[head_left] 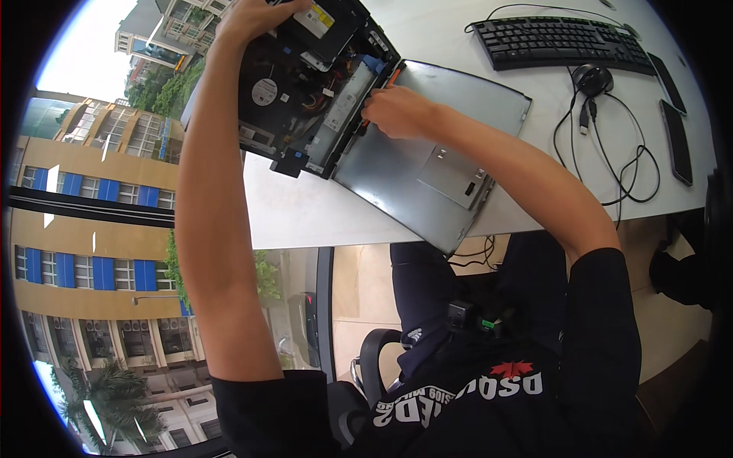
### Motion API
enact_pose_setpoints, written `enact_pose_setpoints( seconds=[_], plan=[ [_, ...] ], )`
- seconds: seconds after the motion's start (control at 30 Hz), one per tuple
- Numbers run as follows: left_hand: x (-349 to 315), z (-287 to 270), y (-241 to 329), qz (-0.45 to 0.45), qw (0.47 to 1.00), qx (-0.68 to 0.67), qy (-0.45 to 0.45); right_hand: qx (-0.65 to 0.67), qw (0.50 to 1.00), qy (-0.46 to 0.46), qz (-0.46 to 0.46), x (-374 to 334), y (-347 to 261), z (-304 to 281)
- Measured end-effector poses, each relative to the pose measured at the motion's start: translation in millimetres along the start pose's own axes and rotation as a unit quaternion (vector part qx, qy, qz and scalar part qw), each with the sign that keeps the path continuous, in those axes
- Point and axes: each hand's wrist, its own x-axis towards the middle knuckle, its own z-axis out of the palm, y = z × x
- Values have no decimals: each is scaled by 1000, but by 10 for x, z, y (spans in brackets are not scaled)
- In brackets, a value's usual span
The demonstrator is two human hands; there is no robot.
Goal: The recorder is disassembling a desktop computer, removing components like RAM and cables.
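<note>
Opened computer chassis (305,84) lies on tabletop (427,30), beneath both hands. Judged heavy, rigid, with fragile internals (best gripped by metal frame edges). Left hand (256,17) closed over chassis far edge. Right hand (397,111) curled around orange-handled tool (382,88), tip at chassis near side, detached grey panel (427,160) under wrist.

Both bare arms stretched forward, hands up at the far end.

The left hand (256,17) lies fingers curled, palm down, arm nearly straight. The right hand (397,111) is closed in a loose fist, forearm slanting in from the lower right, elbow bent.
</note>
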Motion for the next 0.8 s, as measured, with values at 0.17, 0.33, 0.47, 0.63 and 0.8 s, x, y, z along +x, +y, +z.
enact_pose_setpoints(
  seconds=[0.17,0.33,0.47,0.63,0.8],
  plan=[
    [-223,-280,-139,66,973,-162,-148,-7,997,69,-16,222,-27,182],
    [-402,-229,-914,57,994,54,-82,-82,991,40,-100,215,-24,-34],
    [-711,-146,-1201,88,995,-37,10,-121,984,4,-129,280,-34,-84],
    [-841,-233,-828,-73,997,16,-7,-135,984,-9,-114,322,-42,-43],
    [-765,-203,-1026,-45,991,-117,-49,-122,986,-23,-114,328,-58,-104]
  ],
)
